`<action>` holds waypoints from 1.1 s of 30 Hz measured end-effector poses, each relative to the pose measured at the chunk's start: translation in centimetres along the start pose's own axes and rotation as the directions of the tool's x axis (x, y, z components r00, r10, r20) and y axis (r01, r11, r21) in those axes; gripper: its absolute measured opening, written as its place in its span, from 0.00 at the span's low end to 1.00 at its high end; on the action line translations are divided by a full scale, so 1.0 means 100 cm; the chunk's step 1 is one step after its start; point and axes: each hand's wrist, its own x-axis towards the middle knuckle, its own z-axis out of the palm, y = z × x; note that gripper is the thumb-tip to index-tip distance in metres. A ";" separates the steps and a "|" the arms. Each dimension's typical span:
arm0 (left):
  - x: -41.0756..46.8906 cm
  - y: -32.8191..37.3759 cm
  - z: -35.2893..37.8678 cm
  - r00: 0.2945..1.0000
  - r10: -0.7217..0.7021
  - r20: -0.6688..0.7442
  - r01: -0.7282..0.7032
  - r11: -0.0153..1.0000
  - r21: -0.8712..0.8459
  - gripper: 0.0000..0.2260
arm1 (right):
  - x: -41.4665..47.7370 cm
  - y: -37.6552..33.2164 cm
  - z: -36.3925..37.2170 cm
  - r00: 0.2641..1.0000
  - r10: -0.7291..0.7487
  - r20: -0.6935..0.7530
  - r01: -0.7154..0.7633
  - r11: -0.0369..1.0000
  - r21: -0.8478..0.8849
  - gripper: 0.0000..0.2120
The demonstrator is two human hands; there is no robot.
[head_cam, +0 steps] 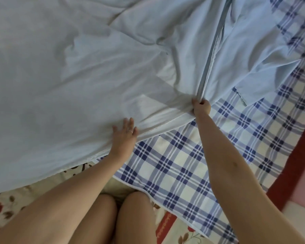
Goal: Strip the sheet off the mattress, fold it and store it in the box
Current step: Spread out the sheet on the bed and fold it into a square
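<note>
Pale blue sheet (69, 76) filled the frame from 9 to 1 o'clock, with the plaid cover (183, 164) bare at 4 o'clock. Right hand (201, 107) was fisted round a bunched fold of sheet near centre. Left hand (125, 136), at its 8 o'clock, lay flat on the sheet, fingers spread, gripping nothing. Stripping looked partly done; folding and boxing left. No box in view.

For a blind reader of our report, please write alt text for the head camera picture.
A person's right hand grips a bunched fold of a pale blue sheet, while the left hand lies flat on it. A blue checked cloth lies underneath.
</note>
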 end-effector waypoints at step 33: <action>0.021 0.040 -0.013 0.882 -0.418 0.217 0.440 0.895 -0.065 0.10 | 0.018 0.027 -0.040 0.978 0.055 0.203 -0.089 0.983 0.162 0.12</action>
